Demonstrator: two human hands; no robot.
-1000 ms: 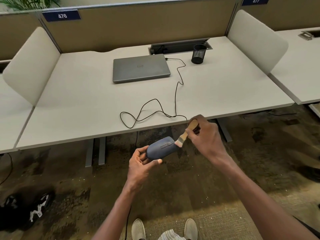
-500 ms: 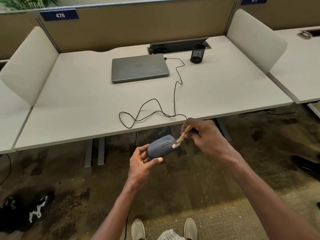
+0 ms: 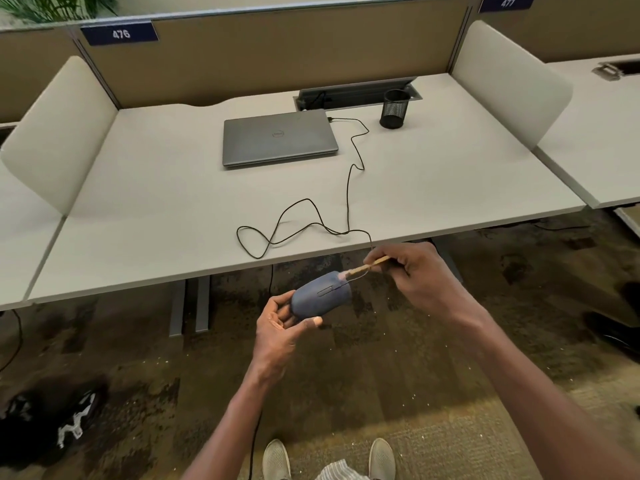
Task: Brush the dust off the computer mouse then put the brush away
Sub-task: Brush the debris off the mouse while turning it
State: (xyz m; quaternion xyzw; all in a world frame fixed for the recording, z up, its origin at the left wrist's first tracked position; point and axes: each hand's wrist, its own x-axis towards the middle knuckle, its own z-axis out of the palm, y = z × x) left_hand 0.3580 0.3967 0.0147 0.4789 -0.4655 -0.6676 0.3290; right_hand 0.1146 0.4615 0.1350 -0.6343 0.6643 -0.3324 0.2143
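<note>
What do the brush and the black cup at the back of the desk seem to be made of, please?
Brush: seemingly bare wood, a tan matte handle; its bristles are blurred. Cup: probably black wire mesh, since a fine grid shows on its wall.

Desk (image 3: 450,174) w/ laptop (image 3: 278,137), cable (image 3: 348,188), mesh cup (image 3: 395,109)

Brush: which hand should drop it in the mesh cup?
Right. The right hand already grips the brush and is nearer the mesh cup; the left hand holds the mouse.
</note>
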